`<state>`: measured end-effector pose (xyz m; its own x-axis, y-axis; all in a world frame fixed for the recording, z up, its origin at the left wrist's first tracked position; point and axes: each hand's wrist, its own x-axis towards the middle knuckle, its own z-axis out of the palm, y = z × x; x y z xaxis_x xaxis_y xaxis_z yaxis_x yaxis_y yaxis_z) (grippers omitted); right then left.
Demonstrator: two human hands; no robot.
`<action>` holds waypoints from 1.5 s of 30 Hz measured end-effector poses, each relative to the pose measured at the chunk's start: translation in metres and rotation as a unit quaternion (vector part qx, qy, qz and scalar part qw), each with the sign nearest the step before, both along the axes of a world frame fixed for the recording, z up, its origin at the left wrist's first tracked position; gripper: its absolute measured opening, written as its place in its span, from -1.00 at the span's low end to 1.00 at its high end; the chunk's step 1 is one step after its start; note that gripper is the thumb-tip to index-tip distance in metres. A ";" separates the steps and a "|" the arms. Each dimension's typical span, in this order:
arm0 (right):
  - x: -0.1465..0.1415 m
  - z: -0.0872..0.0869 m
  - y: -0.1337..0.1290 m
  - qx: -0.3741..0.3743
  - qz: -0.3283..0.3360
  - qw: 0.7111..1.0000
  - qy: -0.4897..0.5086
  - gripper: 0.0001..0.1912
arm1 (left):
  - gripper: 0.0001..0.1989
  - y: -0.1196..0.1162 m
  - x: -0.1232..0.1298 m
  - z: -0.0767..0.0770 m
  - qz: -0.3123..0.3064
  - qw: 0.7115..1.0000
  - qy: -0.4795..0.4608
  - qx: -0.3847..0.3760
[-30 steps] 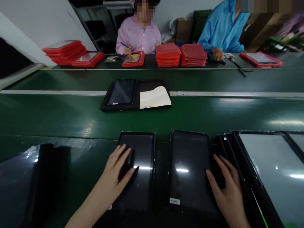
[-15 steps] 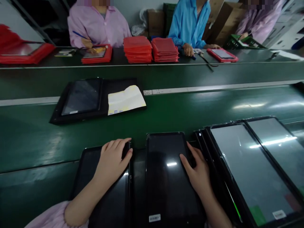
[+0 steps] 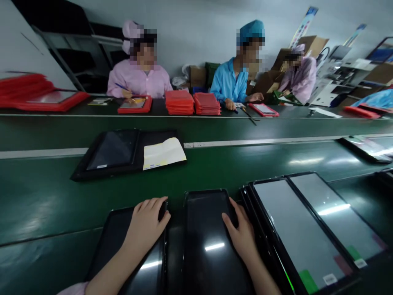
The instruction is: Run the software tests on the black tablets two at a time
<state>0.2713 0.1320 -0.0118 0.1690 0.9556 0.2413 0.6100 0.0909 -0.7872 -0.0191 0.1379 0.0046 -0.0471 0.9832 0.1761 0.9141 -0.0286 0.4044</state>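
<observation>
My left hand lies over the upper right part of a dark panel, its thumb apart from the fingers and the fingertips at the panel's edge. A second dark panel is in the middle, reflecting a light. Along its right edge rests my right hand, thumb on the glass and fingers over the side, spread apart. Right of it lie stacked panels with pale screens bearing green and red patches and white labels.
Across the green bench, a dark tray holds a panel and white paper. Behind it are red stacks on a far counter, where three people sit or stand. Another panel lies at the far right.
The view has tilted up, so the people's heads and the wall now show and the far counter sits lower. Both hands keep nearly the same places on the panels.
</observation>
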 end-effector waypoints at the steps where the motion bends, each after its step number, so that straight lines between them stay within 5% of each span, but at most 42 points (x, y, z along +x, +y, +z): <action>1: -0.001 0.001 -0.001 0.016 -0.004 1.000 0.003 -0.53 | -0.50 0.001 0.001 0.000 0.001 1.000 -0.011 0.005; 6: -0.001 0.014 -0.012 0.091 -0.016 0.996 0.017 -0.72 | -0.49 0.002 0.002 0.002 0.005 0.998 -0.056 0.022; 11: -0.006 0.026 -0.032 0.109 0.022 0.993 0.027 -0.76 | -0.43 -0.019 -0.031 0.013 0.065 0.982 -0.173 0.038; 16: -0.005 0.036 -0.048 0.085 0.042 0.995 0.037 -0.65 | -0.65 -0.077 -0.068 0.028 0.225 0.907 -0.356 0.014; 20: 0.003 0.042 -0.059 0.078 0.051 0.996 0.012 -0.61 | -0.64 -0.134 -0.070 0.008 0.335 0.835 -0.435 -0.023; 23: 0.008 0.045 -0.069 0.078 0.059 0.995 -0.029 -0.62 | -0.54 -0.168 -0.062 -0.013 0.340 0.786 -0.515 -0.039; 26: 0.009 0.048 -0.076 0.074 0.066 0.994 -0.053 -0.65 | -0.39 -0.185 -0.054 -0.019 0.319 0.770 -0.550 -0.062; 32: 0.005 0.060 -0.081 0.084 0.079 0.988 -0.101 -0.69 | -0.32 -0.176 -0.035 -0.007 0.328 0.774 -0.537 -0.071; 38: 0.000 0.079 -0.084 0.014 0.284 0.946 -0.156 -0.55 | -0.21 -0.164 -0.031 -0.011 0.292 0.806 -0.509 -0.071; 45: -0.017 0.073 -0.080 0.016 0.328 0.907 -0.262 -0.43 | -0.30 -0.138 -0.053 -0.016 0.265 0.806 -0.528 -0.043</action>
